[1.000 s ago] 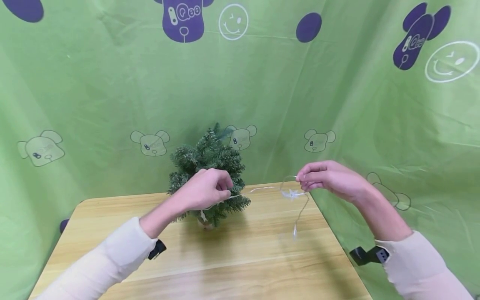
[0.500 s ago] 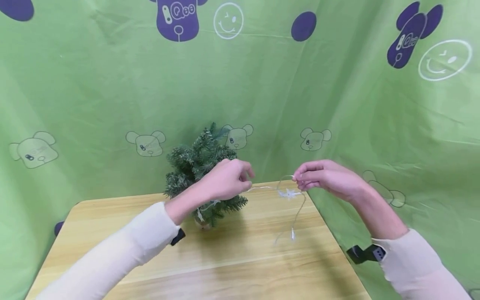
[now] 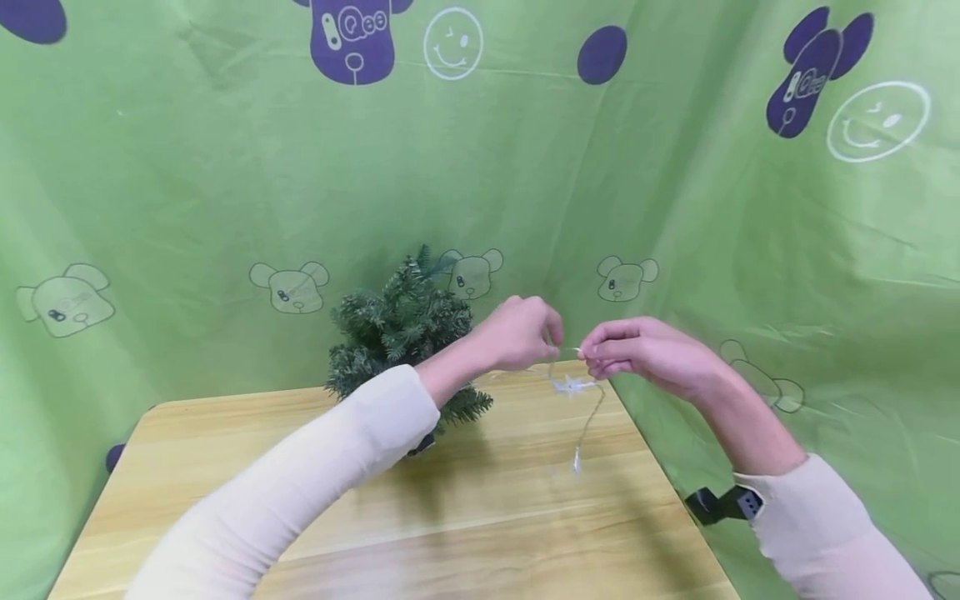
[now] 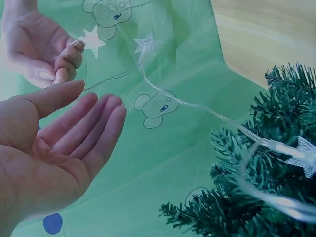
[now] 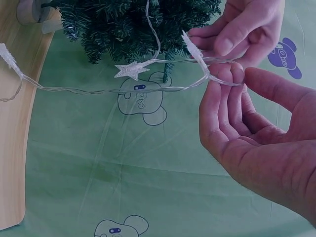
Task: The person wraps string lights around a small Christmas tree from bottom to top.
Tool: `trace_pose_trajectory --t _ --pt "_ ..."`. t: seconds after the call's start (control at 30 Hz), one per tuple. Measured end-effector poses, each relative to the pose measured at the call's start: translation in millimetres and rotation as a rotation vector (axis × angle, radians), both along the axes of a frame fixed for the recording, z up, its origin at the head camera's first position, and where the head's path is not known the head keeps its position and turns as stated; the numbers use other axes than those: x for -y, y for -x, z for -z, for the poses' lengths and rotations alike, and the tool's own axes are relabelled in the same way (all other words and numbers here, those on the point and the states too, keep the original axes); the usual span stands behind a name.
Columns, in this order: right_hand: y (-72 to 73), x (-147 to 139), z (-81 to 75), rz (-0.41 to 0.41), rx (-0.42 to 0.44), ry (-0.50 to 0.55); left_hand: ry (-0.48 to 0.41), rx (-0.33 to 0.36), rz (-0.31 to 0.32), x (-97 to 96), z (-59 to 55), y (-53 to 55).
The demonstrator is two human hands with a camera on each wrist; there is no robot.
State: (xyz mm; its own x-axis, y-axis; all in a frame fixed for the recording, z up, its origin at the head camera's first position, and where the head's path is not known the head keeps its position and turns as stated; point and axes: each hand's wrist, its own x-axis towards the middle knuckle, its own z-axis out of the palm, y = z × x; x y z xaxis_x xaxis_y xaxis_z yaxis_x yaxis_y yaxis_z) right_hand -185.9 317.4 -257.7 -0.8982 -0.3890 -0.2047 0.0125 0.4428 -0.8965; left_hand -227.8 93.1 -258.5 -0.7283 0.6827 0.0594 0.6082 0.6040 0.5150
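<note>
A small artificial Christmas tree (image 3: 401, 321) stands on the table, its lower part hidden by my left sleeve in the head view. Clear star-shaped string lights (image 5: 131, 71) run from its branches to my right hand (image 3: 648, 354), which pinches the wire between thumb and fingertips. One star (image 3: 572, 385) hangs below the hands, and another light dangles lower over the tabletop. Close to the right fingertips is my left hand (image 3: 521, 333). The left wrist view shows its thumb and fingers (image 4: 106, 128) apart, holding nothing, with the wire passing beyond them.
The wooden table (image 3: 465, 542) has its back edge near a green printed curtain (image 3: 225, 167), which also rises along both sides. A black wrist camera (image 3: 720, 504) sits at my right cuff.
My left hand has moved right along the wire, away from the tree and up to the right hand. The right hand keeps its pinch and has barely moved.
</note>
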Motion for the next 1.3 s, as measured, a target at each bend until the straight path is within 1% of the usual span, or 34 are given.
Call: trace_pose_trajectory --t 0.07,0.17,0.27,0.37,0.43,0.5,0.63,0.77,0.87,0.93,1.07,1.17,1.3 --pt "1.0 1 0.0 -0.003 0.001 0.004 0.005 -0.011 0.015 -2.4 -0.1 1.1" --pt "2.1 2 0.0 -0.010 0.004 0.010 0.007 -0.019 0.023 -3.0 -0.4 1.9" --pt "2.5 2 -0.4 -0.010 0.002 0.012 -0.011 -0.006 0.034 -2.2 -0.4 3.0" --pt "2.4 1 -0.8 -0.012 0.000 0.010 -0.037 -0.017 0.042 -1.3 -1.2 5.1" --pt "2.3 0 -0.7 -0.018 0.001 0.007 -0.058 -0.028 0.035 -0.7 -2.4 7.1" --pt "1.5 -1 -0.5 -0.032 0.001 0.002 -0.082 -0.020 0.023 -0.1 -3.9 8.9" --pt "0.1 -5 -0.8 -0.063 -0.007 -0.007 -0.140 0.034 0.006 0.1 -8.3 11.9" --pt "0.1 -8 -1.2 -0.084 0.002 -0.022 -0.177 0.045 -0.006 1.5 -14.6 12.2" --pt "0.9 -11 -0.8 -0.097 0.013 0.012 -0.208 0.057 -0.019 2.9 -20.7 11.5" --pt "1.4 -12 -0.6 -0.090 0.019 0.060 -0.233 0.066 -0.028 3.9 -25.7 11.2" --pt "1.9 -11 -1.7 -0.030 0.021 0.135 -0.277 0.041 -0.051 5.2 -36.7 12.0" --pt "2.0 -8 -3.9 0.011 0.018 0.142 -0.271 0.032 -0.067 5.8 -43.4 12.6" --pt "2.1 -5 -6.0 0.042 0.010 0.128 -0.254 0.054 -0.067 6.7 -48.4 12.7"
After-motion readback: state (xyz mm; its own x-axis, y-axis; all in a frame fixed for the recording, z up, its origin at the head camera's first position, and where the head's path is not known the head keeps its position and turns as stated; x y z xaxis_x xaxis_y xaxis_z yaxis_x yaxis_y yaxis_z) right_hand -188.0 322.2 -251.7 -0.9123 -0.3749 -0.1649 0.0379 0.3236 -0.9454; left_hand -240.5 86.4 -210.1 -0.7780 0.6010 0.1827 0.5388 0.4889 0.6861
